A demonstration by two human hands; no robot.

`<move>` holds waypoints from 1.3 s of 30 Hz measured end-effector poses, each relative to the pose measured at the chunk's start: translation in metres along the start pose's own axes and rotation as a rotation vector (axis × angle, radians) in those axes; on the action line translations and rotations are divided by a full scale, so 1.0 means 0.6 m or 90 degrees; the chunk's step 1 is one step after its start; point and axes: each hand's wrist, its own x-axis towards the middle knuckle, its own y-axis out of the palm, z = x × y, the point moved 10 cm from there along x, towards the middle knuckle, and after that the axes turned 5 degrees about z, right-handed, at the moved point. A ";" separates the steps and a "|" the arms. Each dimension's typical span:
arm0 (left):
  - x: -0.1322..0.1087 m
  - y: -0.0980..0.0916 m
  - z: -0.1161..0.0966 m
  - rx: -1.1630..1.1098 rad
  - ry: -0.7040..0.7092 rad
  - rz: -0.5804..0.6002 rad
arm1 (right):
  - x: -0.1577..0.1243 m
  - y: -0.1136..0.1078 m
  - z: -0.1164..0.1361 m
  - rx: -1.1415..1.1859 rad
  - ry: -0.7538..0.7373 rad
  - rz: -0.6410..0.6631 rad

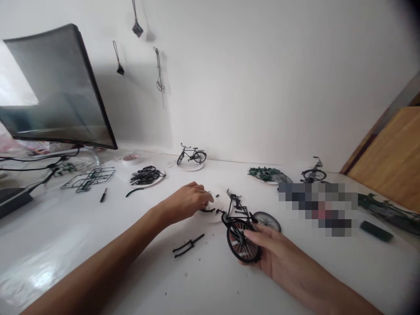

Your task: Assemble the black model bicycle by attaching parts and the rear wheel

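In my right hand (pixel 267 245) is a partly built black model bicycle (pixel 243 238), gripped by its spoked wheel, with the frame pointing up and away. A separate spoked wheel (pixel 269 221) shows just behind it. My left hand (pixel 193 199) is over a small white plate (pixel 215 214) with its fingers bent together. Whatever is between those fingertips, if anything, is hidden. A curved black part (pixel 208 210) is beside the fingers on the plate. Between my arms, a black front fork (pixel 188 246) lies on the white table.
At the back stands an assembled model bicycle (pixel 192 155) on a white disc. Plates of black parts (pixel 147 176) and green parts (pixel 264 173) flank it. Part frames (pixel 90 178), a small screwdriver (pixel 104 195) and a monitor (pixel 59 83) are on the left. Another model bicycle (pixel 314 173) stands right.
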 end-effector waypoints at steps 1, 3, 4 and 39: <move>0.000 0.000 -0.001 -0.002 -0.002 0.000 | 0.000 0.000 0.000 0.000 0.000 -0.001; 0.001 0.000 -0.002 -0.003 -0.008 0.003 | -0.001 0.004 0.003 -0.003 -0.002 0.003; 0.001 0.001 -0.003 -0.003 -0.009 0.004 | -0.002 0.006 0.004 -0.005 -0.005 0.003; -0.013 -0.024 0.041 0.030 -0.089 -0.016 | -0.007 -0.028 0.002 -0.094 0.014 -0.044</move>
